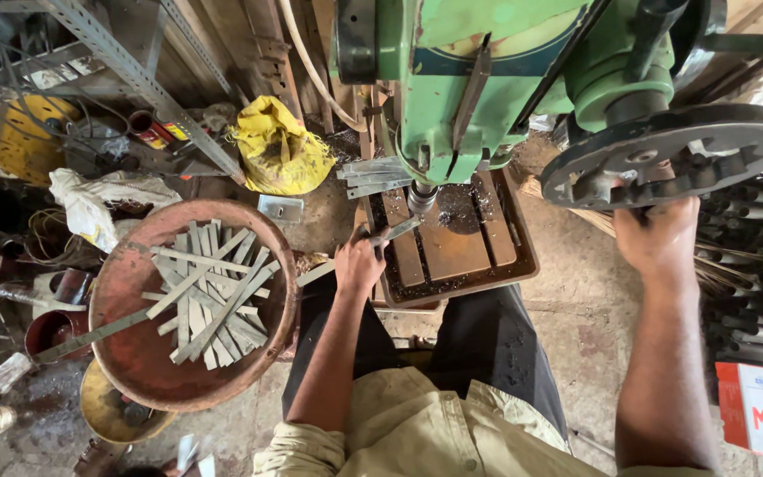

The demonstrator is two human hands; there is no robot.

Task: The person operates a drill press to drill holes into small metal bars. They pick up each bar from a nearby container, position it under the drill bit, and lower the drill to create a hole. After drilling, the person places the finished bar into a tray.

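My left hand (359, 262) grips a flat metal strip (396, 231) and holds its far end on the rusty machine table (452, 252), just under the spindle (420, 198) of a green drill press (452, 97). My right hand (657, 231) is closed on the rim of the black feed wheel (664, 155) at the right of the machine. I sit in front of the press, dark trousers and a pale shirt below.
A round rusty pan (134, 344) at my left holds several metal strips (209, 296). A small stack of strips (373, 175) lies behind the press. A yellow bag (280, 150), white bag and clutter sit at the back left. Grey pipes (757, 265) are stacked at right.
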